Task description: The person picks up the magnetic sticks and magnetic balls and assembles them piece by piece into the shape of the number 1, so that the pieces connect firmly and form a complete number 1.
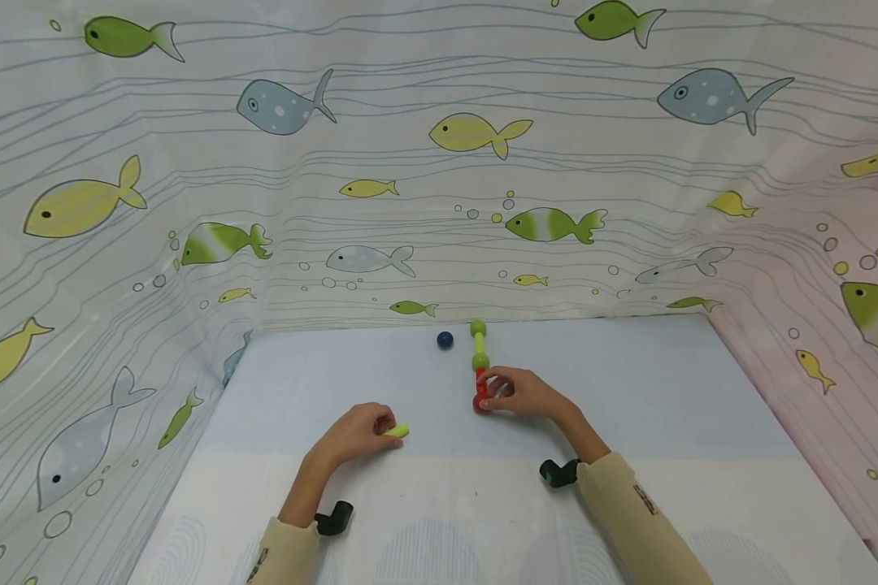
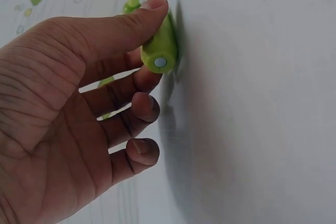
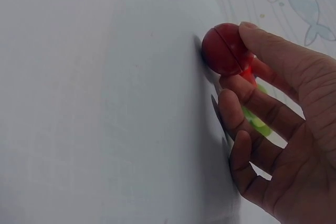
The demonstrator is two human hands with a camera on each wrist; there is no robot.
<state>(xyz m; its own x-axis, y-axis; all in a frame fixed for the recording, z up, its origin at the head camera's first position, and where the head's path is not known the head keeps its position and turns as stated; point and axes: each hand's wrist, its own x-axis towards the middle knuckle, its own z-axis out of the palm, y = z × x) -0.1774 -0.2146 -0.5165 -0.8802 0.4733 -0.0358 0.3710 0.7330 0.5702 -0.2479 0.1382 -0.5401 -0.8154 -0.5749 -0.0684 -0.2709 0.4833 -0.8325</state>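
Observation:
In the head view my left hand (image 1: 358, 431) pinches a short yellow-green rod (image 1: 398, 431) between thumb and fingers, apart from the other pieces. A pale round disc shows in the end of that rod (image 2: 157, 57) in the left wrist view. My right hand (image 1: 528, 392) grips the red ball (image 3: 223, 49) at the near end of a straight toy chain. From that ball a red rod (image 1: 481, 377) runs to a green ball (image 1: 480, 361). A yellow-green rod (image 1: 479, 344) joins it to another green ball (image 1: 478, 327) at the far end. Fingers partly cover the red rod.
A dark blue ball (image 1: 445, 340) lies loose just left of the chain's far end. The white tabletop (image 1: 439, 479) meets a fish-printed sheet (image 1: 410, 227) at the back and sides. Black wrist cameras (image 1: 558, 473) sit at both sleeve cuffs.

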